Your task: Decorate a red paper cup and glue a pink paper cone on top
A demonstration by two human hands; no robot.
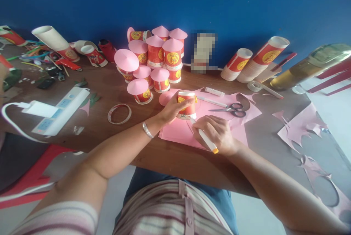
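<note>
My left hand (171,110) is wrapped round a red and white paper cup (187,107) with a yellow print. Beside that thumb a small yellow piece (196,99) shows; I cannot make out what it is. In my right hand (216,132) is a white marker (207,140) with an orange end, its tip at the cup's lower rim, where a greenish line is visible. Pink paper sheets (175,136) lie beneath both hands. On them rest black-handled scissors (237,110), a white pen (212,102) and another white marker (214,92).
Several red cups with pink cone tops (156,52) stand at the back left. Stacked paper cups (263,59) lean against the blue wall. A tape roll (119,114) and power strip (61,112) lie left; a bottle (307,64) and paper scraps (301,125) are right.
</note>
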